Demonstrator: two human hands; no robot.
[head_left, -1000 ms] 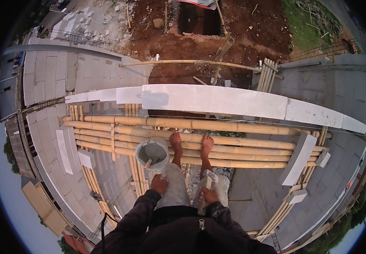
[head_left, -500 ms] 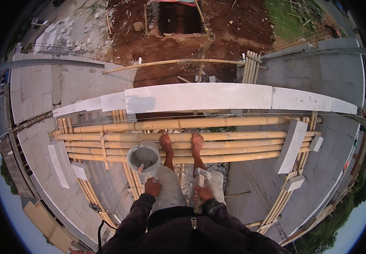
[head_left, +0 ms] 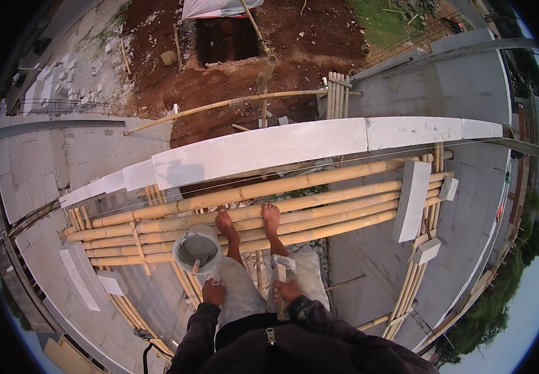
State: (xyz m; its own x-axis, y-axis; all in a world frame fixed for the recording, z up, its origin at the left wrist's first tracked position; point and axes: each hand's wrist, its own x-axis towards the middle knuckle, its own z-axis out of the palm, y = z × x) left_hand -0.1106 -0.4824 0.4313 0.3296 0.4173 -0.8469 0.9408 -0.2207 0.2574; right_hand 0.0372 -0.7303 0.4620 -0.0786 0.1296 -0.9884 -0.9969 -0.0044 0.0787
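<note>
My right hand [head_left: 287, 292] grips a mortar-crusted tool with a wooden handle [head_left: 281, 274], over my right thigh. My left hand [head_left: 214, 290] is curled by my left leg, just below a grey bucket [head_left: 189, 245]; whatever it holds is too small to make out. The bucket contains grey mortar and a tool with a handle. My bare feet [head_left: 269, 217] stand on horizontal bamboo poles [head_left: 335, 221]. In front of them runs a white block course [head_left: 263, 144], with a thin string along its near side.
Loose white blocks lie on the poles at right [head_left: 412, 199] and left [head_left: 80, 274]. Grey block walls [head_left: 26, 165] extend on both sides, with bamboo bundles [head_left: 413, 280] alongside. Below are red soil [head_left: 301, 47], a dark pit [head_left: 226, 40], rubble and grass.
The view has turned, so the scene is more tilted and shifted leftward. The bucket, feet and tool stay in the same arrangement, and both hands keep their curled positions.
</note>
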